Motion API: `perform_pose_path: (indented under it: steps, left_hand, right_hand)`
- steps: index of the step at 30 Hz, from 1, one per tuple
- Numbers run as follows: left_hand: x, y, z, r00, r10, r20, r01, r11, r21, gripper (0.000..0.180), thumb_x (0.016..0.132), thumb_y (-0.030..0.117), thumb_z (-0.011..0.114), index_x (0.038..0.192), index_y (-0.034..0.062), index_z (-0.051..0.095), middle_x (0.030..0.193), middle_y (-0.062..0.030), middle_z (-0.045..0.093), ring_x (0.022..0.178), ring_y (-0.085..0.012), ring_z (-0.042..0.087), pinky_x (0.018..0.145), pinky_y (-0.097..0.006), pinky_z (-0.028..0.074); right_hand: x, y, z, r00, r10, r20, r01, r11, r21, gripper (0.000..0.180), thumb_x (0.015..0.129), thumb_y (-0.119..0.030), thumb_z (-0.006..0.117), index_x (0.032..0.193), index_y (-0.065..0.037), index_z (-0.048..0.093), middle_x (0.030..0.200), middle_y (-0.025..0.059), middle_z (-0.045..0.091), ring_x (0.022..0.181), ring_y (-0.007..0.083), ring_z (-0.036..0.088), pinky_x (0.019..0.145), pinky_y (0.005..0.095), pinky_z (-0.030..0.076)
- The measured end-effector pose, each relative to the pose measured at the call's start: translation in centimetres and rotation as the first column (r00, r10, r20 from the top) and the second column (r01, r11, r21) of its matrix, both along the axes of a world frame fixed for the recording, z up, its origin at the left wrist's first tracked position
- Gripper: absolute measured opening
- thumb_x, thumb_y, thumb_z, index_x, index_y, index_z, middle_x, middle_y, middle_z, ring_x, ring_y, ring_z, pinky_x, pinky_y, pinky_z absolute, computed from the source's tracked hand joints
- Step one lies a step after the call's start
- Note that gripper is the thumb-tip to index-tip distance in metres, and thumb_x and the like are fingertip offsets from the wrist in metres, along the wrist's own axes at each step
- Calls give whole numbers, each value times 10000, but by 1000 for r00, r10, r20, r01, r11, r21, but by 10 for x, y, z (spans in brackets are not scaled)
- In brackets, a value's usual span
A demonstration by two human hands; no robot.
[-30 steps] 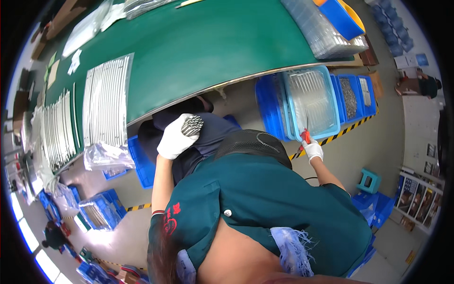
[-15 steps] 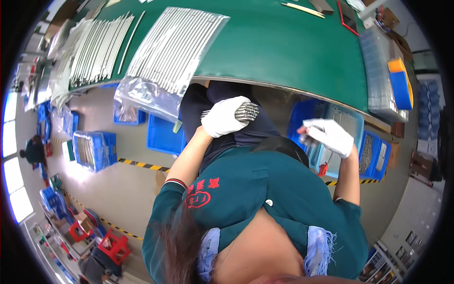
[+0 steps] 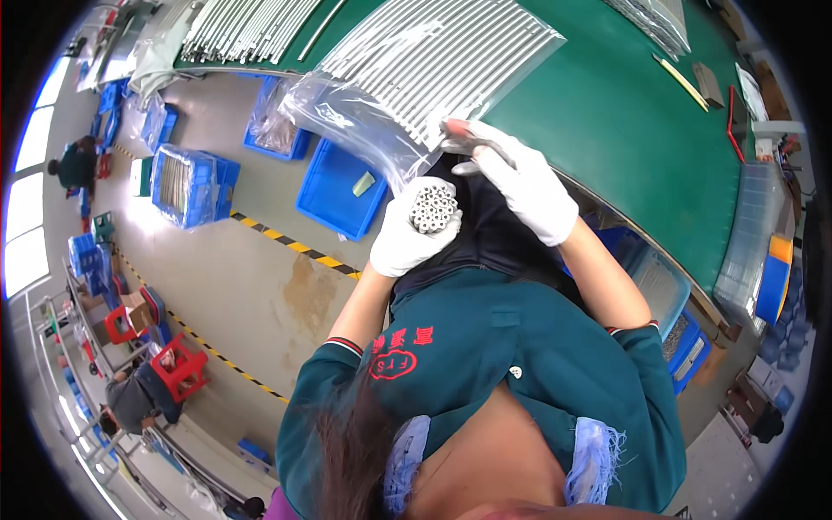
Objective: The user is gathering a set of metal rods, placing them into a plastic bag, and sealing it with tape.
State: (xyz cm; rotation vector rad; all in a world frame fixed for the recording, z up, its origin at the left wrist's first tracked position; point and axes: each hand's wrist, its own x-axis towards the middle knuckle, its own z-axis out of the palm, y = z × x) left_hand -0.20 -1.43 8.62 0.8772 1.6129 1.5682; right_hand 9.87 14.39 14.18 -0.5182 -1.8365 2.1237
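My left hand (image 3: 404, 240), in a white glove, is wrapped around a bundle of thin metal tubes (image 3: 432, 210) above my lap. Their round ends, with small holes, face up toward me. My gloved right hand (image 3: 527, 188) is held up at the table edge, just right of the bundle. Its fingers reach left, with the thumb apart from them, and I see nothing held. Close beyond those fingertips lies a clear plastic bag (image 3: 342, 113), its loose end hanging over the edge. A row of long silvery tubes (image 3: 433, 56) lies on or in the bag.
The green table (image 3: 607, 113) also bears more tubes (image 3: 251, 30) at far left, a yellow stick (image 3: 680, 82) and clear plastic packs (image 3: 747, 225) at right. Blue bins (image 3: 342, 195) stand on the floor left of my legs; another blue bin (image 3: 686, 351) is at right. A co-worker (image 3: 130, 400) sits farther off.
My right hand has moved from above the bins at right across to beside the bundle. My left hand has turned the bundle so its ends face up. The view has shifted and turned.
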Motion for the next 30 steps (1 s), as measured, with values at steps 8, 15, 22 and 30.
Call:
perform_pose_path:
  steps: [8, 15, 22, 30]
  left_hand:
    - [-5, 11, -1, 988, -81, 133, 86, 996, -33, 485, 668, 12, 757, 1090, 12, 518, 972, -37, 605, 893, -112, 580, 814, -264, 472]
    - [1, 14, 4, 951, -123, 283, 144, 988, -55, 596, 626, 122, 816, 1133, 10, 524, 1017, -62, 624, 924, -101, 586, 837, -270, 467]
    - [5, 7, -4, 990, -115, 77, 122, 987, -100, 631, 567, 121, 821, 1126, 35, 540, 1021, -98, 630, 916, -211, 624, 832, -307, 477]
    - [9, 2, -10, 994, -114, 1, 114, 993, -33, 655, 540, 221, 832, 1097, 30, 546, 989, -123, 617, 881, -291, 618, 790, -348, 485]
  right_hand:
    - [20, -8, -1, 902, 208, 380, -353, 861, 366, 685, 739, -416, 702, 1331, -186, 446, 909, 176, 644, 784, 366, 627, 709, 386, 496]
    - [21, -13, -11, 953, 101, 286, -220, 879, 423, 608, 719, -380, 727, 1243, -170, 500, 812, 145, 649, 728, 344, 628, 654, 383, 494]
    - [22, -8, -13, 923, 206, 326, -333, 851, 406, 555, 726, -414, 709, 1174, -148, 518, 818, 138, 646, 742, 351, 622, 652, 403, 491]
    - [26, -8, -9, 911, 263, 317, -371, 858, 356, 592, 694, -352, 772, 1184, -127, 529, 894, 125, 655, 816, 333, 637, 710, 348, 493]
